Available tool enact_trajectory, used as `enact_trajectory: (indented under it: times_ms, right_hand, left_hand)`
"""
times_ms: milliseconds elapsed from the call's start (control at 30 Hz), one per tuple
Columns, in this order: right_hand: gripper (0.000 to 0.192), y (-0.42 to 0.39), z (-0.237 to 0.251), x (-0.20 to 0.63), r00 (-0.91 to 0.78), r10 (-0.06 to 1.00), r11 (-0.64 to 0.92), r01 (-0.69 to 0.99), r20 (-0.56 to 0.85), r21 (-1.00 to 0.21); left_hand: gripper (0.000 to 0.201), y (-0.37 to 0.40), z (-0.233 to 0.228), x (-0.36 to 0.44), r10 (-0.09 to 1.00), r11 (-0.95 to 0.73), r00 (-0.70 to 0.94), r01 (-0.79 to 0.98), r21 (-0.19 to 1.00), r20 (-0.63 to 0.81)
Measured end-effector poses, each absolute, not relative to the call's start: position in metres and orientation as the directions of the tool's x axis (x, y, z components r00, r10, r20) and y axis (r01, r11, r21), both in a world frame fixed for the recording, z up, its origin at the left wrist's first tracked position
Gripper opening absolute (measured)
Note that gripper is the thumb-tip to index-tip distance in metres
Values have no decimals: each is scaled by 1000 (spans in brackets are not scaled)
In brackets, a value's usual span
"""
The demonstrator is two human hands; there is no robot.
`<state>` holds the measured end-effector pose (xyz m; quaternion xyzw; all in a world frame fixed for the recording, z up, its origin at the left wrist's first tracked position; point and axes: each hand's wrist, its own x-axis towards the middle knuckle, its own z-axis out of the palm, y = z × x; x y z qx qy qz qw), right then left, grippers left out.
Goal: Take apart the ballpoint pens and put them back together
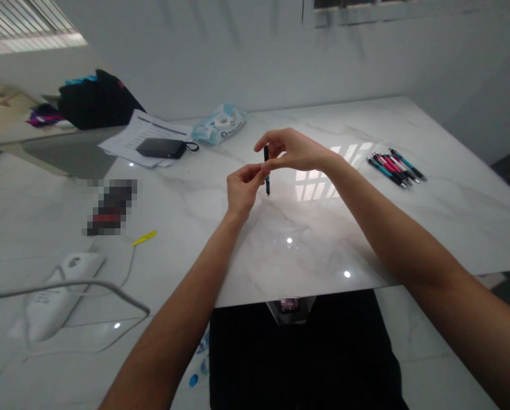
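Note:
A black and teal pen (267, 187) is held nearly upright above the table, about the middle of the view. My left hand (242, 191) pinches it around its middle between thumb and fingertips. From the right, my right hand (295, 149) closes on its upper part, the thumb meeting the left fingertips and the index finger curled near the black top end. Fingers hide the pen's middle. Off to the right, several pens (395, 168) in teal, red, white and black lie side by side in a loose bunch.
At the back of the marble-look table (280, 262) are a wipes packet (219, 123), a black power bank-like case (161, 148) and printed papers (122, 139). On the left are a blurred-out dark object (112, 208), a yellow tag (144, 238) and a white power strip (62, 296) with cables.

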<state>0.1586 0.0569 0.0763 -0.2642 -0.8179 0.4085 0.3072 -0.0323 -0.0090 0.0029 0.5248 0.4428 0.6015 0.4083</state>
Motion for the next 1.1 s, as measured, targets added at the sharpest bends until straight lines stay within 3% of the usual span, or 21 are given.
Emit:
enact_trajectory:
  times_ms: [167,633,967,1100]
  right_hand:
    - [43,57,77,159,-713,645,519,144,276,-843]
    - [49,54,83,162,-693,691,438,175,205,-882]
    - [50,55,81,161,-716,664,441,140,217,-887]
    - [51,55,81,162,-664,706,455,160,246,-876]
  left_hand:
    - [39,-7,2,-33,958,-265,-126,-32,964,259]
    - [38,-7,-2,-32,970,-222,-104,-34,974,218]
    - [36,-5,-5,-31,975,-217,-69,-54,975,213]
    - [39,-5,-5,-32,975,-217,-64,-38,975,214]
